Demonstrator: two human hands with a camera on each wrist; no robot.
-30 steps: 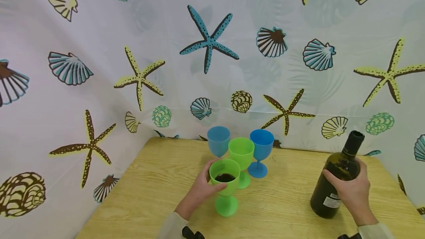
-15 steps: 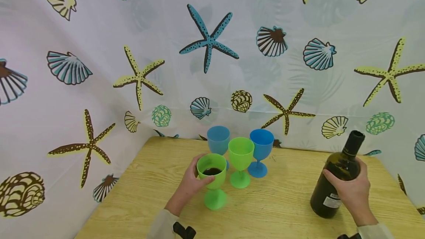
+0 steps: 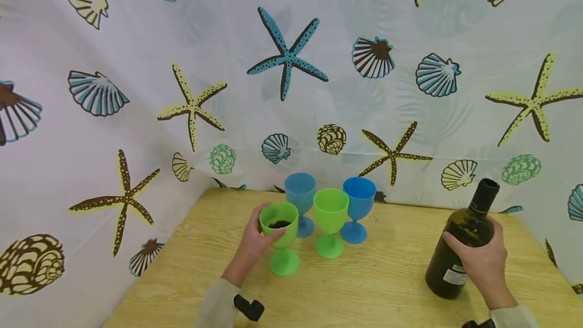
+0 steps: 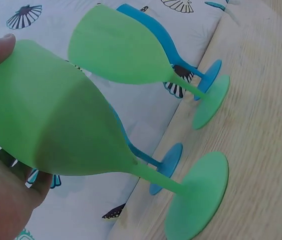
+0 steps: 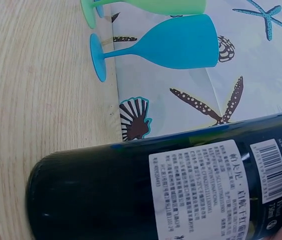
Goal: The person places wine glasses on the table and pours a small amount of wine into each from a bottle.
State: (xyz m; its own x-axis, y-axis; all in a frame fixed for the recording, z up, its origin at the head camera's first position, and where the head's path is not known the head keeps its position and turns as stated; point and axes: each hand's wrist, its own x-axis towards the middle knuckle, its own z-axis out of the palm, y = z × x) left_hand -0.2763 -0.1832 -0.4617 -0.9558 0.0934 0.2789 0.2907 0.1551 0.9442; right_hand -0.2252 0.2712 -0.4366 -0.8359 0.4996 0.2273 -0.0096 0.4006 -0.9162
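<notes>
My left hand (image 3: 251, 244) holds a green plastic goblet (image 3: 285, 238) round its bowl, thumb across the near side. Dark liquid lies inside the goblet, which stands upright with its foot (image 4: 198, 200) close over the tabletop. Just right of it is a second green goblet (image 3: 331, 211). Behind these are a lighter blue goblet (image 3: 300, 191) and a deeper blue goblet (image 3: 359, 199). Over on the right, my right hand (image 3: 489, 259) grips a dark wine bottle (image 3: 441, 267) round its body. The bottle leans slightly right, and its white label (image 5: 200, 192) faces the right wrist camera.
A light wooden table (image 3: 382, 287) carries everything. Behind and to the left hangs a white curtain (image 3: 319, 110) printed with shells and starfish, close behind the blue goblets. A black strap (image 3: 248, 308) sits on the left wrist.
My left hand has carried the green goblet leftward and away from me, off the front of the second green goblet. The right hand and bottle have stayed in place.
</notes>
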